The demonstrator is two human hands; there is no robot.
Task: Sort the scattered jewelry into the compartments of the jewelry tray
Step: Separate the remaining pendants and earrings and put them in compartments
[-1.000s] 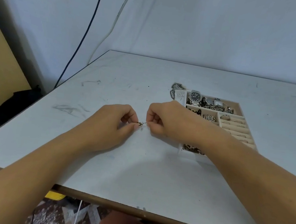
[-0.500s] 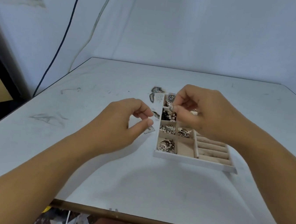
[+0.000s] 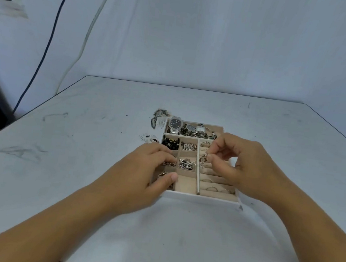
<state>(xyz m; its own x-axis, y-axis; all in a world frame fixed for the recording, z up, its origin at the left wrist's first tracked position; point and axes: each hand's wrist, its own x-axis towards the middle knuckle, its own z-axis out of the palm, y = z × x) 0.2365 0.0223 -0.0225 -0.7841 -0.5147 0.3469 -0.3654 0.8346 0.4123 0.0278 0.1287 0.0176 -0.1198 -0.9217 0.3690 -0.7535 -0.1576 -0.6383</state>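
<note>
A pale, scuffed bench filled the lower two thirds of the frame. At its centre sat the jewelry tray, with watches in its long top compartment and rings slotted in the rolls on the right. The left hand lay over the tray's left column, fingers and thumb loosely apart, gripping nothing that could be made out. The right hand hovered over the ring rolls, its thumb and forefinger clamped on a small silver piece that hung above the divider between the middle compartments and the rolls. A few loose pieces lay on the bench just off the tray's upper-left corner.
</note>
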